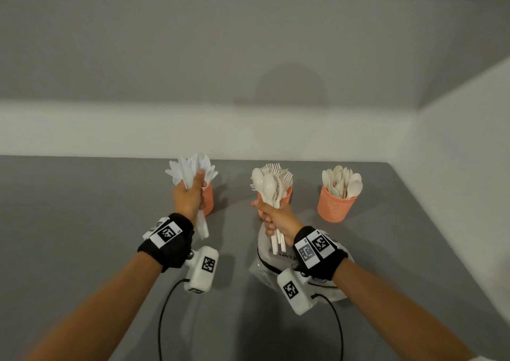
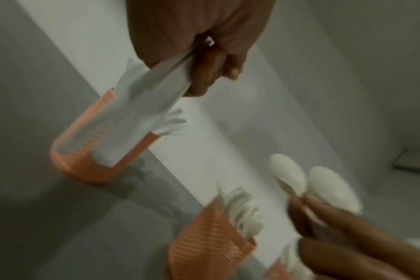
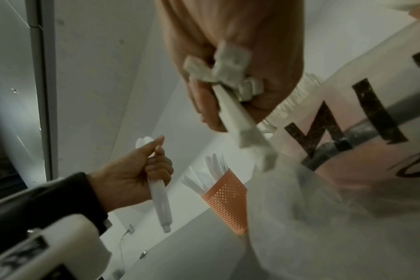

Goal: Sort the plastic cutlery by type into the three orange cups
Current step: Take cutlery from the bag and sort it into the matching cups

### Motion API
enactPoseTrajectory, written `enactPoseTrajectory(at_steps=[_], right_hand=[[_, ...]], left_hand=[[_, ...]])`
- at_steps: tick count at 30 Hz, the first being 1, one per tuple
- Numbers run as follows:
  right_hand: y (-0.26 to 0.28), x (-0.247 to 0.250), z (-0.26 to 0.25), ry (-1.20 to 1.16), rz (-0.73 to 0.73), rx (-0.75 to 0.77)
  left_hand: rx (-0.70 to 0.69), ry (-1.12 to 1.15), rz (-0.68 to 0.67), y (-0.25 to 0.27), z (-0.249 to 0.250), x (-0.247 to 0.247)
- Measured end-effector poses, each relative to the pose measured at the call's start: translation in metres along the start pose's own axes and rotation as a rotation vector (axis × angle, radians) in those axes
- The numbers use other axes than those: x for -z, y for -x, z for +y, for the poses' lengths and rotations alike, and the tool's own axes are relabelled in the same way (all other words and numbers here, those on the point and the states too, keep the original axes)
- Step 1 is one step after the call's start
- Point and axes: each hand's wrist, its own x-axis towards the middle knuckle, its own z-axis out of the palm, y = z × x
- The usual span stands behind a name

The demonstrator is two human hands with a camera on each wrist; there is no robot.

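Note:
Three orange mesh cups stand in a row at the back of the grey table. My left hand (image 1: 190, 195) grips a bundle of white knives (image 1: 190, 171), held upright in front of the left cup (image 1: 209, 199), which holds more knives (image 3: 211, 170). A bundle of cream spoons (image 1: 265, 185) is gripped by my right hand (image 1: 276, 218) in front of the middle cup (image 1: 287, 195), which is full of forks (image 1: 280, 171). The right cup (image 1: 335, 206) holds spoons (image 1: 343, 181). In the left wrist view the held knives (image 2: 151, 98) overlap the left cup (image 2: 84, 157).
A clear plastic bag (image 1: 271, 262) with dark lettering lies on the table under my right wrist. White walls close the table at the back and right. Cables run from both wrist cameras toward the near edge.

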Motion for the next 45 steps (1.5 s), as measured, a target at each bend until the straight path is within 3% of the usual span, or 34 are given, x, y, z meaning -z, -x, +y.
enactPoseTrajectory(at_steps=[3,10,16,21,32,45], right_hand=[[-0.005,0.0,-0.005,0.036,-0.038,-0.04],[-0.017,-0.003,-0.013,0.032,-0.052,-0.065],[-0.023,-0.006,-0.014,0.039,-0.004,-0.05],[-0.023,-0.007,-0.017,0.016,0.015,-0.066],[-0.024,-0.021,-0.025,0.034,0.002,-0.08],[-0.026,-0.022,-0.021,0.023,0.012,-0.067]], left_hand=[[-0.037,-0.092,0.048,-0.025,0.012,0.013],[-0.206,-0.008,0.147,-0.076,0.053,0.01],[-0.196,-0.207,0.093,-0.101,0.025,0.001],[-0.139,-0.577,0.013,-0.117,-0.005,0.013],[-0.498,-0.85,-0.052,-0.114,-0.009,0.014],[-0.622,-1.216,-0.176,-0.107,-0.022,0.024]])
